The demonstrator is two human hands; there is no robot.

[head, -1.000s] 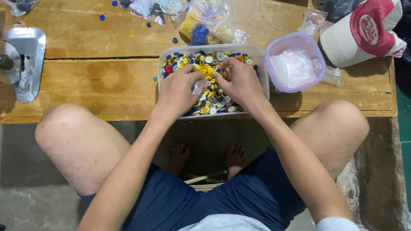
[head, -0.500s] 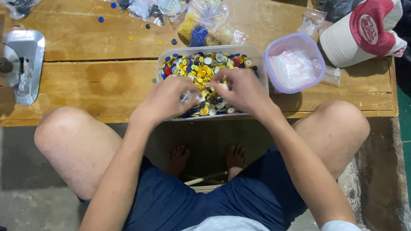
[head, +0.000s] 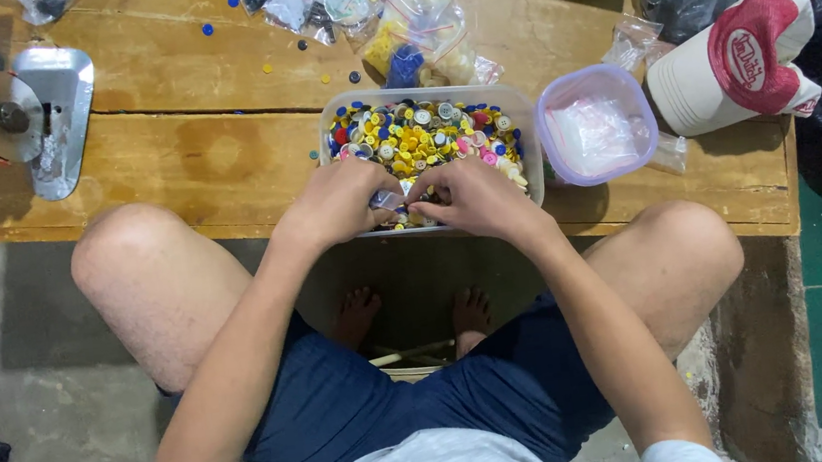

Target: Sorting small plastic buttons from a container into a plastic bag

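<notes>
A clear plastic tub (head: pixel 520 110) full of small coloured buttons (head: pixel 422 134), mostly yellow, stands at the near edge of a wooden bench (head: pixel 203 161). My left hand (head: pixel 343 199) and my right hand (head: pixel 468 195) meet over the tub's near side, fingertips together on a small clear plastic bag (head: pixel 390 200). Each hand pinches the bag between thumb and fingers. The buttons under my hands are hidden.
A smaller tub (head: pixel 594 125) with a purple rim holds a clear bag, right of the button tub. A red and white cap (head: pixel 741 59) lies at the right end. Bags of buttons (head: pixel 411 20) lie behind. A metal tool (head: pixel 28 117) rests at left.
Both hands have drawn back from the middle of the tub toward its near edge and come together on the small bag.
</notes>
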